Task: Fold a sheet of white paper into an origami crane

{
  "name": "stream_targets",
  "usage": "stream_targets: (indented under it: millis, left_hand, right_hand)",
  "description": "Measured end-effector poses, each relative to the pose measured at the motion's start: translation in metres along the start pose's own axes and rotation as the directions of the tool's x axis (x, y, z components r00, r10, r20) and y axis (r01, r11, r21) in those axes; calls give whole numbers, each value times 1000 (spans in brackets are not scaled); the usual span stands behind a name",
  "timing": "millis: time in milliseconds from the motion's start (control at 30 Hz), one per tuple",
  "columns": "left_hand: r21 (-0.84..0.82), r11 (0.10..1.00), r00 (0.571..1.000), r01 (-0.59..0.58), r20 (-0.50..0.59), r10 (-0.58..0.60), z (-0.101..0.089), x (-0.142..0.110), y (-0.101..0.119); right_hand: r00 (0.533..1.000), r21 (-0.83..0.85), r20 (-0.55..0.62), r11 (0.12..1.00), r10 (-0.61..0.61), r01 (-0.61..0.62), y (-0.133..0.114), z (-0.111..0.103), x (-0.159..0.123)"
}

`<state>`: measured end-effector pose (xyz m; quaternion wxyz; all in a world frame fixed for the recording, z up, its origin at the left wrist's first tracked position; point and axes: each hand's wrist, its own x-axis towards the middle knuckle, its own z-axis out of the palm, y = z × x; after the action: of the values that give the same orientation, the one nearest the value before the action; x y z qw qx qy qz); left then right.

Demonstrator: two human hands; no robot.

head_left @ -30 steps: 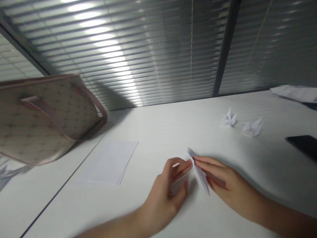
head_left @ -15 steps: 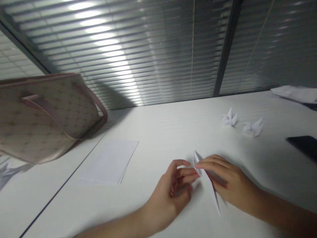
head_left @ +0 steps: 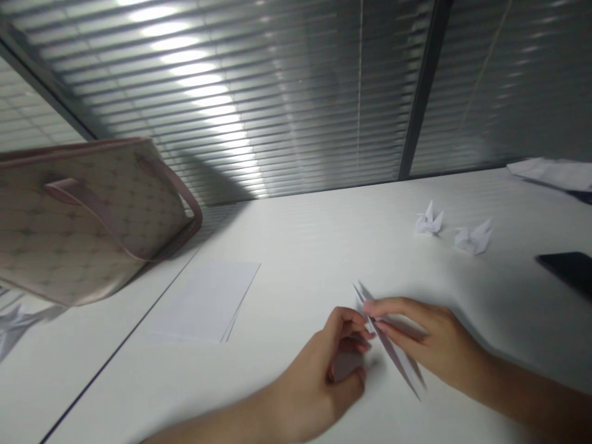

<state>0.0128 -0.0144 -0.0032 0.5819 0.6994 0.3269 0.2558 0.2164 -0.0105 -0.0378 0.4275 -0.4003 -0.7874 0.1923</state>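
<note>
A narrow, pointed folded white paper piece [head_left: 393, 351] lies slanted on the white table [head_left: 300, 246], one tip at the far left, the other near the front right. My right hand [head_left: 430, 345] pinches it near its upper end, fingers pressed together on the paper. My left hand [head_left: 324, 382] is curled beside it, fingertips touching the paper's left edge near the same spot.
A stack of white sheets [head_left: 206, 302] lies to the left. A patterned beige bag [head_left: 83, 216] with pink handles stands at the far left. Two small folded paper figures [head_left: 429, 221] [head_left: 472, 238] sit at the back right, a dark phone [head_left: 567, 268] at the right edge, papers [head_left: 552, 172] beyond.
The folded piece has been turned and pressed flatter; it now lies longer and thinner toward the front right. Both hands have shifted slightly nearer and to the right.
</note>
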Motion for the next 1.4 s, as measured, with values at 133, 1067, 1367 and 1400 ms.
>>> stream_targets:
  millis: [133,1067,1367,1400]
  left_hand:
    - [-231,973,1000,-6,-27,0,-3,3,-7]
    - [777,514,931,-362,330,156,-17,7,0]
    - [773,495,901,-397,226,369,-12,15,-12]
    - [765,513,901,-388,198,386,-10,17,-13]
  right_hand:
    - [991,-13,89,995,-98,100,-1,-6,1]
    - [857,-201,271,845,-438,495,4,-26,4]
    - [956,-5,292,1000,-10,12,11,-15,-2]
    - [955,5,293,999,39,-43,10,-13,-1]
